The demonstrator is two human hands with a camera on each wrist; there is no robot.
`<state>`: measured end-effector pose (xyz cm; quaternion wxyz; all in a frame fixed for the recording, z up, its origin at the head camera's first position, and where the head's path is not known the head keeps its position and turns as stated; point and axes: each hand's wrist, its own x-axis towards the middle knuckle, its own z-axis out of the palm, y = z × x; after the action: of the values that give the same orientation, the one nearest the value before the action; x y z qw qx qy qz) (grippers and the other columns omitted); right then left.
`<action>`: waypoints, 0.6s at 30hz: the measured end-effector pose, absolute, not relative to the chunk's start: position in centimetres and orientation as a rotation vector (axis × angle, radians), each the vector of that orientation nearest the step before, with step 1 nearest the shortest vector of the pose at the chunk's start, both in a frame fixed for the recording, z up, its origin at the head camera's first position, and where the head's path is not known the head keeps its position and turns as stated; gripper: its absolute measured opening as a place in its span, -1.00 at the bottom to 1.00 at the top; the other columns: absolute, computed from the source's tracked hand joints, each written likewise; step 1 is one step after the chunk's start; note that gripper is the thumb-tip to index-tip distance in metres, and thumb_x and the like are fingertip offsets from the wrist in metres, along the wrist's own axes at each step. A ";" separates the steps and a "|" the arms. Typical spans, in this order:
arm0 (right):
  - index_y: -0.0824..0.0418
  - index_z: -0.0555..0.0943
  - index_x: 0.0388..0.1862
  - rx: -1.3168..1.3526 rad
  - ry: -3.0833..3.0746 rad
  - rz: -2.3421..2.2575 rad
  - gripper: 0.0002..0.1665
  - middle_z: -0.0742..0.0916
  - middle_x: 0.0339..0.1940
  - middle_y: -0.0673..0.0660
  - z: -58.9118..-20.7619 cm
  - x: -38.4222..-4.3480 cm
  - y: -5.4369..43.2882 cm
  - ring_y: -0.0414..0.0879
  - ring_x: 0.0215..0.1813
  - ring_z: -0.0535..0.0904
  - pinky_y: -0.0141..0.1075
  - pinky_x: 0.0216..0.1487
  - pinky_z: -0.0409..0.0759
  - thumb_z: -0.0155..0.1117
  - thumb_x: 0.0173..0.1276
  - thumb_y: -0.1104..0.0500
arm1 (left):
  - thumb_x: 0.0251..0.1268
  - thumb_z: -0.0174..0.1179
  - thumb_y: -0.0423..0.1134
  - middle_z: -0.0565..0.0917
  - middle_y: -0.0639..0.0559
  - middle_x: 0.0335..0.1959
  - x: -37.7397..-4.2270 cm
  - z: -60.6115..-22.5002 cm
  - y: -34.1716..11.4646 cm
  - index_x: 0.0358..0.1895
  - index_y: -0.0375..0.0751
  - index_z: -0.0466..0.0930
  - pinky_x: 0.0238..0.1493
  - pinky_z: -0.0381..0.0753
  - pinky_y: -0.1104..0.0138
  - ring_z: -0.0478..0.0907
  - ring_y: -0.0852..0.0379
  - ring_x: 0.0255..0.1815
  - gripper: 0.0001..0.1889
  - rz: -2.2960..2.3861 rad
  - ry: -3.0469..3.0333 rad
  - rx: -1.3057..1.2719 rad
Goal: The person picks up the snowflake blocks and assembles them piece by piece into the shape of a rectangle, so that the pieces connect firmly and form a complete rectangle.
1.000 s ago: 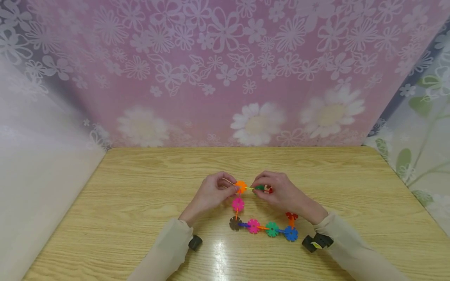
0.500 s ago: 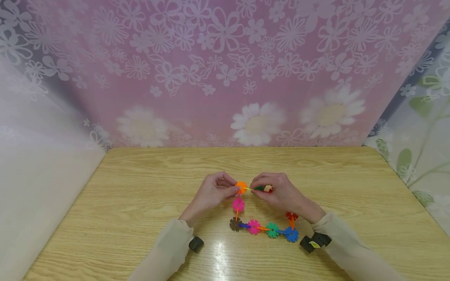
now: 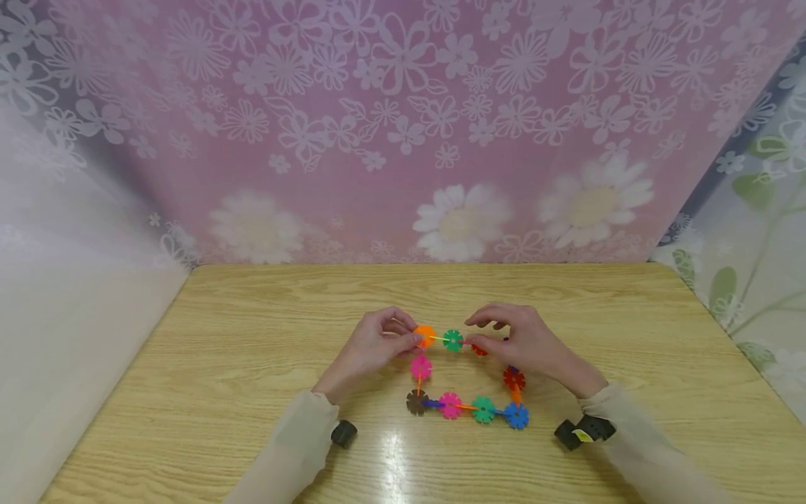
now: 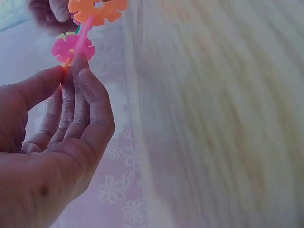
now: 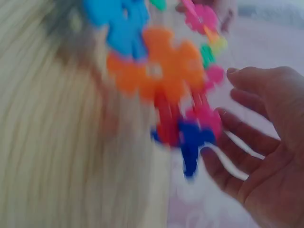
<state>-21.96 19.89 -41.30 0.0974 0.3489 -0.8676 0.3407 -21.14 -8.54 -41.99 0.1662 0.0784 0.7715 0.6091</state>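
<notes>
A ring of flower-shaped plastic discs, joined by edge-on links, spans the space between both hands. My left hand pinches its far-left corner, by the orange disc. Running right from there are a yellow link, a green disc and a red disc. My right hand has its fingers spread, with the thumb overlapping that red disc in the head view. In the right wrist view its fingertips lie beside a dark blue link. The near side carries a dark brown disc and a blue disc.
The wooden table lies under both arms. A pink flowered cloth hangs behind its far edge, with pale cloth at either side. Black wrist cameras sit on both wrists.
My right hand has let go of the far side and moved right, its fingers spreading, so the green disc shows. The ring has shifted slightly left, with my left hand still on it.
</notes>
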 end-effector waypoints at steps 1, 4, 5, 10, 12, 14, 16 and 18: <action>0.15 0.76 -0.06 0.948 -2.629 1.007 -0.78 0.83 -0.13 0.05 -41.2 -21.8 20.5 -0.08 -0.15 0.75 -0.21 -0.20 0.73 0.48 0.32 0.20 | 0.38 0.34 -0.29 0.73 -0.11 -0.12 -21.1 -42.0 -8.6 -0.06 -0.21 0.62 -0.11 0.78 0.19 0.78 0.08 -0.22 -0.83 1.738 2.188 0.216; 0.14 0.75 0.00 0.709 -2.830 1.035 -0.75 0.83 -0.12 0.04 -40.9 -21.2 22.3 -0.10 -0.15 0.74 -0.29 -0.21 0.70 0.37 0.45 0.07 | 0.38 0.33 -0.31 0.70 -0.16 -0.09 -21.1 -42.0 -8.9 -0.04 -0.24 0.60 -0.09 0.79 0.16 0.79 0.07 -0.21 -0.82 1.759 2.145 0.205; 0.14 0.74 0.03 0.647 -2.900 1.075 -0.72 0.82 -0.11 0.04 -40.8 -21.1 22.9 -0.12 -0.17 0.74 -0.32 -0.23 0.69 0.33 0.48 0.02 | 0.39 0.33 -0.32 0.69 -0.17 -0.09 -21.0 -42.0 -9.0 -0.04 -0.26 0.60 -0.09 0.79 0.16 0.79 0.06 -0.21 -0.82 1.770 2.126 0.202; 0.24 0.63 0.20 0.495 -3.107 1.395 -0.58 0.80 -0.08 0.14 -41.3 -20.7 24.6 -0.10 -0.22 0.74 -0.26 -0.28 0.72 0.25 0.54 0.00 | 0.38 0.32 -0.33 0.67 -0.19 -0.09 -21.0 -42.2 -9.3 -0.03 -0.29 0.59 -0.08 0.79 0.17 0.80 0.06 -0.21 -0.81 1.784 2.099 0.200; 0.27 0.60 0.24 0.448 -3.098 1.536 -0.57 0.79 -0.08 0.18 -41.5 -20.6 24.7 -0.08 -0.20 0.73 -0.23 -0.28 0.73 0.25 0.54 0.06 | 0.38 0.33 -0.32 0.67 -0.18 -0.09 -20.9 -42.2 -9.4 -0.03 -0.27 0.59 -0.10 0.79 0.17 0.79 0.06 -0.22 -0.81 1.770 2.116 0.201; 0.30 0.59 0.25 0.398 -3.058 1.649 -0.57 0.77 -0.08 0.21 -41.7 -20.6 24.6 -0.07 -0.17 0.74 -0.23 -0.25 0.74 0.26 0.53 0.11 | 0.39 0.32 -0.30 0.68 -0.18 -0.09 -20.9 -42.3 -9.6 -0.02 -0.27 0.58 -0.12 0.79 0.18 0.79 0.05 -0.23 -0.80 1.759 2.132 0.211; 0.33 0.59 0.24 0.355 -3.007 1.735 -0.59 0.76 -0.10 0.23 -41.7 -20.7 24.4 -0.09 -0.18 0.75 -0.24 -0.23 0.75 0.28 0.51 0.17 | 0.40 0.31 -0.29 0.69 -0.18 -0.09 -20.9 -42.3 -9.8 -0.01 -0.26 0.58 -0.13 0.79 0.18 0.79 0.05 -0.23 -0.79 1.742 2.155 0.212; 0.37 0.59 0.22 0.321 -2.960 1.804 -0.61 0.74 -0.12 0.26 -41.7 -20.8 24.1 -0.12 -0.20 0.76 -0.25 -0.20 0.76 0.29 0.49 0.22 | 0.40 0.31 -0.28 0.70 -0.18 -0.08 -21.0 -42.2 -9.9 0.00 -0.26 0.59 -0.14 0.79 0.19 0.78 0.05 -0.25 -0.79 1.737 2.169 0.196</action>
<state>-20.83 24.08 -41.68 -0.1689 0.0910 -0.8380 0.5108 -21.02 -9.95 -42.24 0.1770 0.0692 0.7664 0.6136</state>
